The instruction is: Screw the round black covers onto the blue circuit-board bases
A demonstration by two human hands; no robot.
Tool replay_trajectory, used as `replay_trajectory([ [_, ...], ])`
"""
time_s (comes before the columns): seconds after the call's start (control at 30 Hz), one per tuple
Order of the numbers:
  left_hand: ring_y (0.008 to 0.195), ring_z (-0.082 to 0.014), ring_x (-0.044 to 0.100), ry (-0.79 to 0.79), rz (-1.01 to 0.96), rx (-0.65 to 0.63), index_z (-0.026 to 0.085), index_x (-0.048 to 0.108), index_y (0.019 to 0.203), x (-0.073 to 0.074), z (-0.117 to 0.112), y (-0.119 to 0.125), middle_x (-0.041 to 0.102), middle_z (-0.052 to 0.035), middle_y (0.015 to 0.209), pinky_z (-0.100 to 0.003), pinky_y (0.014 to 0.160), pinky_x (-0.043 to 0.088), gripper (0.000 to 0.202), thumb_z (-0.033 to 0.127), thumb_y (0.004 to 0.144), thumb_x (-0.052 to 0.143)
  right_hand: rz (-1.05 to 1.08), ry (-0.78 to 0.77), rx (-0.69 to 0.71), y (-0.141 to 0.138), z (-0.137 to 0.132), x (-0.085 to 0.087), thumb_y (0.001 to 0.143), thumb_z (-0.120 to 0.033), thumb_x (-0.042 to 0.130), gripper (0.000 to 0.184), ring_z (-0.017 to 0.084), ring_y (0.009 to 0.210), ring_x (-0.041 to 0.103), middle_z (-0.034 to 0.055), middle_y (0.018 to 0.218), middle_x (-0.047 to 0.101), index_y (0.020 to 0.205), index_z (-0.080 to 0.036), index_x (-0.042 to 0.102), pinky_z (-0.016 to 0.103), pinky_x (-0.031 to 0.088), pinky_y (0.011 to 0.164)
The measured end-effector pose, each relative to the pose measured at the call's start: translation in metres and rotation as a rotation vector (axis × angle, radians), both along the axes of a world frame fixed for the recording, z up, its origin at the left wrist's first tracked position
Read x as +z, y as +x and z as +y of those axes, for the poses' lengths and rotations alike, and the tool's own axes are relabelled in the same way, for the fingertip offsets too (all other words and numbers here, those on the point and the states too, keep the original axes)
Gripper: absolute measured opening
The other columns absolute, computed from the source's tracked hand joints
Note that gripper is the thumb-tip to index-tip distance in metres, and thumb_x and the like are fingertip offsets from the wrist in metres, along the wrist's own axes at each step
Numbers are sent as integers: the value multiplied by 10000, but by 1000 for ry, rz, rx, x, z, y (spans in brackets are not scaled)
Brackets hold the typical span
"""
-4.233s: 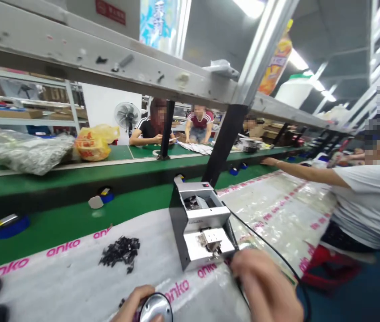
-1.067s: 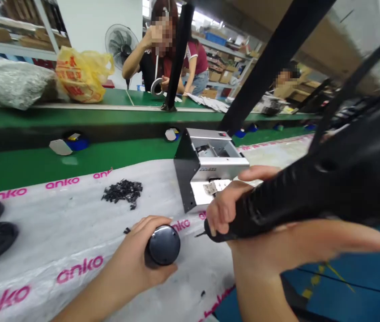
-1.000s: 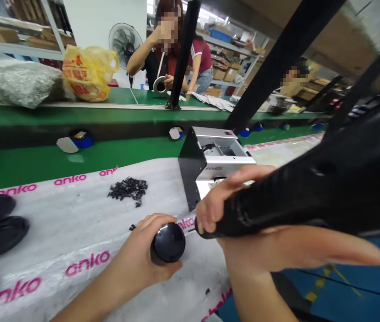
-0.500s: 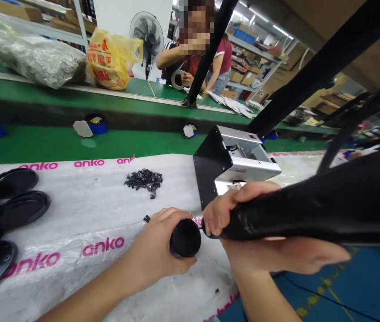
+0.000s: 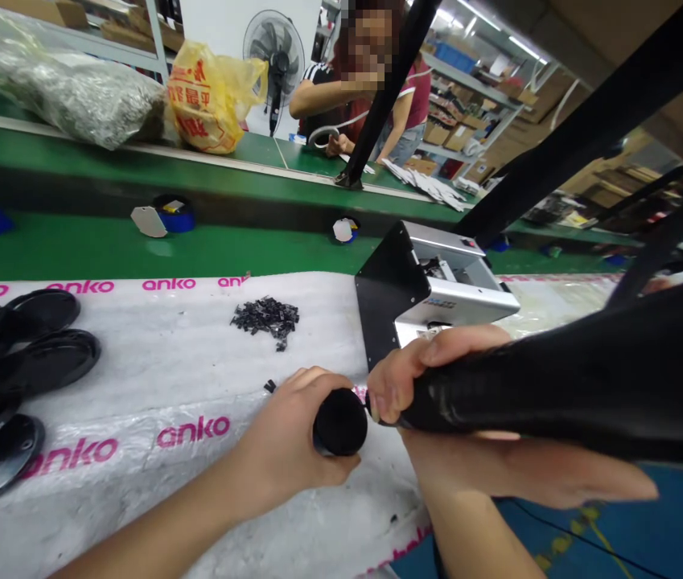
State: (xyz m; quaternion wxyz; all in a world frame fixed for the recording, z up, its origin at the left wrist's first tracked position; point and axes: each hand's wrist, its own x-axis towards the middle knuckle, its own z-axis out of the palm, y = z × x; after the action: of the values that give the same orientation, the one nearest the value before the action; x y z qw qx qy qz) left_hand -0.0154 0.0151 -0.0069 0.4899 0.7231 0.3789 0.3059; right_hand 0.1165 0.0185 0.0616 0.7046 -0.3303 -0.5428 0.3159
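A black, round-ended cylinder (image 5: 341, 422) sits at six o'clock, its dark end facing the viewer; a thick black handheld power screwdriver (image 5: 534, 386) lies level at four o'clock, bit toward nine, by the cylinder's side.

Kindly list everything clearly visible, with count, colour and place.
Cylinder: one, black, lower centre
Tool: one, black, lower right
Sheeting: uncounted, white with pink print, lower half
Small parts: many, black, on sheeting
Discs: several, black, far left
Machine: one, silver and black, right of centre
Bench levels: two, green, behind sheeting
Round items: at least three, blue, along bench levels
Printed bag: one, yellow, upper left
Bundle: one, silvery, beside bag
Fan: one, grey, background
Posts: at least two, black, right
Co-workers: at least two, black and maroon tops, background
Left hand: one, bare, holding cylinder
Right hand: one, bare, holding tool
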Motion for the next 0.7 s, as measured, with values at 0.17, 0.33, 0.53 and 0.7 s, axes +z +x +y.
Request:
replay_trajectory([
  [0.17, 979, -237, 592, -2, 0, 14, 233, 620, 1041, 0, -1, 0, 610, -17, 1005, -363, 858, 471, 438, 163, 625, 736, 24, -18, -86, -10, -2, -2, 757, -772, 577, 560, 172, 321, 505, -16, 454, 563, 778, -220, 669, 307, 413, 307],
  [0.33, 969, -230, 592, -20, -5, 18, 246, 622, 1041, 1, -1, 1, 603, -7, 994, -346, 837, 472, 434, 160, 630, 734, 49, -50, -106, -7, -1, 0, 707, -766, 638, 531, 182, 312, 494, -13, 446, 572, 738, -236, 662, 312, 393, 298],
  [0.53, 989, -228, 602, 74, -6, 24, 252, 583, 1044, -5, 0, 6, 603, -2, 1007, -334, 862, 482, 451, 87, 631, 660, 129, -66, 13, -2, -3, -18, 723, -707, 656, 487, 176, 408, 535, -4, 558, 633, 879, -246, 633, 289, 420, 378],
  [0.7, 934, -237, 625, 171, 89, 28, 263, 541, 1061, -11, 0, 10, 595, -10, 987, -336, 797, 514, 450, 102, 652, 636, 169, -115, 163, 18, 4, -14, 672, -784, 651, 585, 165, 381, 510, -33, 547, 594, 938, -265, 609, 293, 420, 368],
])
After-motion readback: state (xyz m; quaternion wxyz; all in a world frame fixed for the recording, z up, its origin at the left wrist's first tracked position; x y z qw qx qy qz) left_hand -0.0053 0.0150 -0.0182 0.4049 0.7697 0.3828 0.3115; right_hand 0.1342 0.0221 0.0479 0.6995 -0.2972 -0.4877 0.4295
